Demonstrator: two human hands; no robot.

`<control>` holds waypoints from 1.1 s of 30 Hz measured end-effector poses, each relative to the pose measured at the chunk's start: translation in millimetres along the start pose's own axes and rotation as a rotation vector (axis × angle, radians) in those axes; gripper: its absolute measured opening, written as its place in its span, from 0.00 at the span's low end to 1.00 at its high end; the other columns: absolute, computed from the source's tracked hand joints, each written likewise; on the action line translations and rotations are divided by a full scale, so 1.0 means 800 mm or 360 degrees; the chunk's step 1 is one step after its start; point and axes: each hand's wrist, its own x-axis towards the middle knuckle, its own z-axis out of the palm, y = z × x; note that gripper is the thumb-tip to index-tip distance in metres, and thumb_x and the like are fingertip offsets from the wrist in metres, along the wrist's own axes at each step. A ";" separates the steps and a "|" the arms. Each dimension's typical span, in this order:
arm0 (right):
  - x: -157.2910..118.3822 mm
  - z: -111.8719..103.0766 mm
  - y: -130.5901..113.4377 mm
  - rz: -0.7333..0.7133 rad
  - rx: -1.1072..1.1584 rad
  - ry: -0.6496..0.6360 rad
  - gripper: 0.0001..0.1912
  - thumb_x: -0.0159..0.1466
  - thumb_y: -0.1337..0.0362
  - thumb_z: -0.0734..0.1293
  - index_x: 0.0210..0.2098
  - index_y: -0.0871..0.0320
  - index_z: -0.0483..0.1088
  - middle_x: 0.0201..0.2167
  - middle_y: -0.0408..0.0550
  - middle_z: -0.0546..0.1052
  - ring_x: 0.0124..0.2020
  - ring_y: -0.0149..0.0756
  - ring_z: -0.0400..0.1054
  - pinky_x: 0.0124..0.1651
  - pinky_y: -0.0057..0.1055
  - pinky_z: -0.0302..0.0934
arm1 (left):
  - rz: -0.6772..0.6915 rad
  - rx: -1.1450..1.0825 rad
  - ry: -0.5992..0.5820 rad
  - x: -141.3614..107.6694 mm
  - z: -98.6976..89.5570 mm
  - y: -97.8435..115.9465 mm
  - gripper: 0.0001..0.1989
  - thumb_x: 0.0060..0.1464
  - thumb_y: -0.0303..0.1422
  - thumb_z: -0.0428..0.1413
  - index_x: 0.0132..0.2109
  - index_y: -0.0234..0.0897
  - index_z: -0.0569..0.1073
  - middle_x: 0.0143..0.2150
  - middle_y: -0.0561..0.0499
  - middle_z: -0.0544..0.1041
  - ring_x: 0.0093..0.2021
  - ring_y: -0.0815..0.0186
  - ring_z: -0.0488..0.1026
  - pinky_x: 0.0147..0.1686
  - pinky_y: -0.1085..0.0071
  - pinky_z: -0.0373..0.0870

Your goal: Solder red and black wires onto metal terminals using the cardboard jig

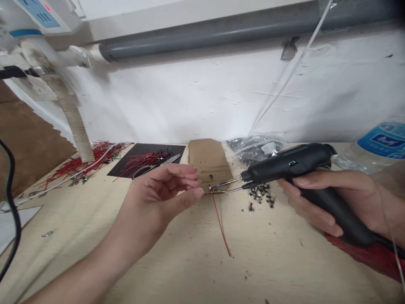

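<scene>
My right hand [319, 198] grips a black soldering gun [284, 162] by its handle. Its metal tip and thin feed tube point left, meeting at a small metal-and-black part [210, 188] over the cardboard's front edge. A thin red wire [221, 223] runs from that part toward me. Just left of the tip is my left hand [167, 190], its fingers loosely curled. The thumb stands a little apart from them, and nothing shows in between. Beneath the tip lies a brown cardboard piece [209, 154] with dark specks.
Small black-and-metal parts [261, 194] lie loose below the gun, with a clear bag of parts [256, 147] behind. Red wires and scissors [145, 169] rest on a black sheet [122, 162]. Further left are a wire pile [69, 162] and a ribbed hose [74, 122]. A bottle [379, 143] stands right.
</scene>
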 end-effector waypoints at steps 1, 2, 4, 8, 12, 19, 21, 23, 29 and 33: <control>0.000 0.000 0.000 -0.0002 -0.0003 -0.0001 0.16 0.64 0.54 0.70 0.28 0.59 0.78 0.11 0.45 0.72 0.10 0.30 0.64 0.14 0.22 0.59 | -0.0004 0.0039 0.0042 0.000 -0.001 -0.001 0.11 0.53 0.30 0.74 0.44 0.40 0.84 0.43 0.50 0.84 0.40 0.70 0.81 0.38 0.81 0.80; 0.000 -0.001 0.000 0.0001 -0.0007 0.0000 0.16 0.64 0.54 0.70 0.28 0.59 0.78 0.11 0.45 0.72 0.10 0.30 0.64 0.14 0.22 0.59 | -0.0015 0.0077 0.0088 0.001 -0.002 -0.003 0.10 0.54 0.32 0.73 0.42 0.40 0.84 0.42 0.50 0.85 0.38 0.71 0.80 0.35 0.81 0.79; 0.000 -0.001 0.000 0.0016 -0.0022 0.0015 0.16 0.64 0.53 0.70 0.27 0.59 0.77 0.11 0.45 0.72 0.10 0.30 0.64 0.14 0.22 0.59 | -0.0052 0.0129 0.0167 0.003 -0.004 -0.008 0.08 0.54 0.35 0.73 0.41 0.40 0.85 0.41 0.49 0.85 0.36 0.70 0.79 0.31 0.79 0.77; 0.001 -0.001 -0.002 0.0061 -0.0024 0.0034 0.15 0.62 0.52 0.72 0.27 0.58 0.76 0.11 0.44 0.72 0.10 0.31 0.64 0.13 0.23 0.59 | -0.0041 0.0200 0.0255 0.007 -0.004 -0.014 0.09 0.54 0.38 0.72 0.40 0.42 0.85 0.41 0.49 0.85 0.37 0.66 0.80 0.27 0.78 0.74; 0.000 -0.002 -0.001 0.0097 -0.0031 0.0043 0.16 0.62 0.51 0.72 0.28 0.58 0.76 0.12 0.43 0.72 0.11 0.30 0.65 0.15 0.22 0.60 | 0.0124 0.0409 0.0281 0.006 0.004 -0.013 0.06 0.56 0.36 0.70 0.38 0.40 0.84 0.35 0.51 0.84 0.29 0.71 0.74 0.23 0.78 0.68; 0.000 -0.010 0.003 0.0147 0.0017 0.0030 0.17 0.61 0.49 0.73 0.27 0.57 0.75 0.11 0.43 0.72 0.10 0.31 0.65 0.14 0.23 0.61 | 0.0176 0.0466 0.0242 0.007 0.010 -0.013 0.06 0.58 0.36 0.68 0.40 0.39 0.83 0.31 0.52 0.82 0.24 0.73 0.69 0.19 0.78 0.62; 0.000 -0.011 0.003 0.0146 -0.0005 0.0029 0.17 0.61 0.49 0.73 0.27 0.56 0.75 0.11 0.43 0.72 0.10 0.32 0.65 0.14 0.23 0.61 | 0.0178 0.0428 0.0259 0.008 0.009 -0.013 0.06 0.57 0.36 0.68 0.39 0.39 0.83 0.33 0.52 0.83 0.28 0.71 0.72 0.23 0.78 0.67; 0.001 -0.010 0.003 0.0135 -0.0023 0.0050 0.17 0.60 0.49 0.74 0.27 0.56 0.75 0.11 0.43 0.72 0.09 0.32 0.64 0.13 0.24 0.61 | 0.0186 0.0418 0.0266 0.009 0.008 -0.013 0.06 0.57 0.36 0.69 0.39 0.39 0.83 0.34 0.51 0.83 0.30 0.70 0.74 0.26 0.77 0.70; 0.000 -0.005 0.002 0.0122 -0.0032 0.0083 0.17 0.59 0.49 0.74 0.25 0.56 0.74 0.10 0.42 0.71 0.09 0.31 0.63 0.12 0.24 0.61 | 0.0175 0.0488 0.0240 0.004 0.009 -0.012 0.06 0.58 0.37 0.67 0.39 0.39 0.83 0.29 0.53 0.80 0.25 0.71 0.70 0.19 0.76 0.61; -0.001 -0.004 0.002 0.0132 0.0011 0.0098 0.17 0.60 0.50 0.73 0.26 0.56 0.74 0.11 0.42 0.71 0.09 0.30 0.62 0.12 0.23 0.61 | 0.0152 0.0477 0.0230 0.001 0.009 -0.011 0.06 0.59 0.36 0.67 0.40 0.39 0.82 0.26 0.55 0.78 0.23 0.72 0.67 0.19 0.76 0.59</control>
